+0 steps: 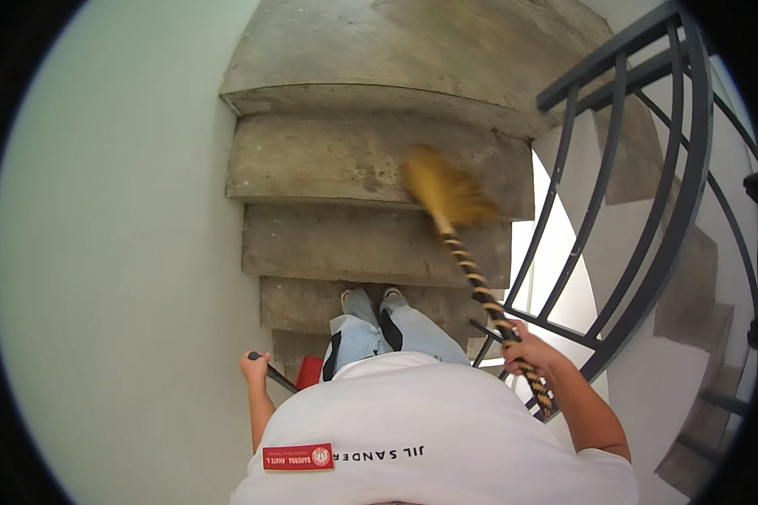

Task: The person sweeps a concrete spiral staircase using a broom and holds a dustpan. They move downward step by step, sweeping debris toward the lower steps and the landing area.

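My right hand (534, 353) grips a broom handle (474, 274) wound in black and tan stripes. Its yellowish fibre head (448, 189), blurred, is over the edge of a concrete step (316, 161) ahead of my feet. Low on the left, close to the wall, my left hand (256, 366) is closed around the end of a black handle (281, 380). A red dustpan-like piece (309, 371) shows beside my leg near that handle; my body hides the rest of it.
A plain pale wall (120, 252) borders the steps on the left. Dark metal railing (657, 208) curves along the right, with a gap beside the stair edge. Beyond it, another flight of concrete steps (685, 290) descends. A broad landing (410, 44) lies at the top.
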The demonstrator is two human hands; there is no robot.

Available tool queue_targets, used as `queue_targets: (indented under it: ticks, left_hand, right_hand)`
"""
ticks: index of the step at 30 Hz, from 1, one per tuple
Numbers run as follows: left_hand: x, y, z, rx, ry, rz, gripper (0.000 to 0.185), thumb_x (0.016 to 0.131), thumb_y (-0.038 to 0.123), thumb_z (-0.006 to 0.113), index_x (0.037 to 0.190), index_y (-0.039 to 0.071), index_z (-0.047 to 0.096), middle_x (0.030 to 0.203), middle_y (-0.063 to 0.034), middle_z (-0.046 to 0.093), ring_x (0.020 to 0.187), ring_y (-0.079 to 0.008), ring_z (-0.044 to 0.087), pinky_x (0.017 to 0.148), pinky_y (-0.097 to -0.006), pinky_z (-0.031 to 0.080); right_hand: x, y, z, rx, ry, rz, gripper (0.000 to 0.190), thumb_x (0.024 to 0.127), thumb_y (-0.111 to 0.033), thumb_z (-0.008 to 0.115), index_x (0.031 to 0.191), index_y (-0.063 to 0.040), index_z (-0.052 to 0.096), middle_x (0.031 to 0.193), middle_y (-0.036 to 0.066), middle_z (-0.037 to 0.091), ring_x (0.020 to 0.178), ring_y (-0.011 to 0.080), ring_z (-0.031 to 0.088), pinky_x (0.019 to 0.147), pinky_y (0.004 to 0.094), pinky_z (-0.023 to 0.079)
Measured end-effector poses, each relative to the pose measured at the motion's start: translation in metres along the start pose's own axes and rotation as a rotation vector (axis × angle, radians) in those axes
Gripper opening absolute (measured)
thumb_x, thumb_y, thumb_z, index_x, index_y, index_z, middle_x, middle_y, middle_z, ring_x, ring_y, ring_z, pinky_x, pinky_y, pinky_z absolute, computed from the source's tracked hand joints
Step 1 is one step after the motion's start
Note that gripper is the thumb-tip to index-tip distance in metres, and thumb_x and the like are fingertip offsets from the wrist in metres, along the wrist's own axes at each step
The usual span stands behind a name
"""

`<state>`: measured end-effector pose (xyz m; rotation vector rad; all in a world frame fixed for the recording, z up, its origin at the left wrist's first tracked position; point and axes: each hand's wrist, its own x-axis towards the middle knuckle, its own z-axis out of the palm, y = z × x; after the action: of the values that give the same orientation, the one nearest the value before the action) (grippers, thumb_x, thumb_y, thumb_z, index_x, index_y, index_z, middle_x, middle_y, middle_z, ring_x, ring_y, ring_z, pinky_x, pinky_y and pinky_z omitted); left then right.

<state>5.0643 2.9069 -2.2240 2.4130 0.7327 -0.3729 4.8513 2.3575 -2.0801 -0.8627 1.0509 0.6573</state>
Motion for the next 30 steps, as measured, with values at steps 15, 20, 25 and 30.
queue_targets:
  ticks: [15, 20, 25, 30]
  left_hand:
    - [-0.005, 0.037, 0.071, 0.108, -0.122, 0.049, 0.017, 0.059, 0.002, 0.07, 0.063, 0.003, 0.054, 0.058, -0.0045, 0.054, 0.053, -0.0149, 0.049, 0.051, -0.0304, 0.041]
    - [-0.018, 0.043, 0.074, 0.138, -0.137, 0.109, 0.016, 0.059, 0.003, 0.071, 0.064, 0.002, 0.055, 0.058, -0.0046, 0.054, 0.053, -0.0147, 0.05, 0.052, -0.029, 0.042]
    - [-0.025, 0.054, 0.06, 0.077, -0.148, 0.132, 0.015, 0.061, 0.001, 0.07, 0.065, 0.002, 0.055, 0.059, -0.0049, 0.055, 0.054, -0.0139, 0.051, 0.051, -0.0276, 0.041]
    - [-0.027, 0.05, 0.06, 0.044, -0.146, 0.108, 0.015, 0.061, 0.0, 0.069, 0.065, 0.002, 0.055, 0.059, -0.0049, 0.055, 0.054, -0.0142, 0.051, 0.051, -0.0282, 0.042]
  right_hand:
    - [-0.107, 0.054, -0.035, 0.324, 0.085, -0.01, 0.082, 0.062, 0.007, 0.053, 0.133, -0.011, 0.017, 0.06, 0.009, 0.046, 0.041, 0.0149, 0.044, 0.035, 0.0264, 0.035]
    - [0.024, 0.035, -0.045, 0.486, 0.271, -0.041, 0.008, 0.067, 0.002, 0.048, 0.073, -0.001, 0.043, 0.049, 0.008, 0.045, 0.037, 0.0196, 0.046, 0.033, 0.032, 0.039]
    - [0.123, 0.039, -0.063, 0.525, -0.01, 0.324, 0.013, 0.067, 0.004, 0.049, 0.075, -0.004, 0.043, 0.052, 0.004, 0.04, 0.038, 0.0133, 0.041, 0.035, 0.0274, 0.036]
    - [0.103, 0.046, -0.017, 0.348, -0.114, 0.241, 0.064, 0.064, 0.011, 0.049, 0.115, -0.018, 0.023, 0.062, 0.006, 0.039, 0.044, 0.0126, 0.042, 0.036, 0.0253, 0.035]
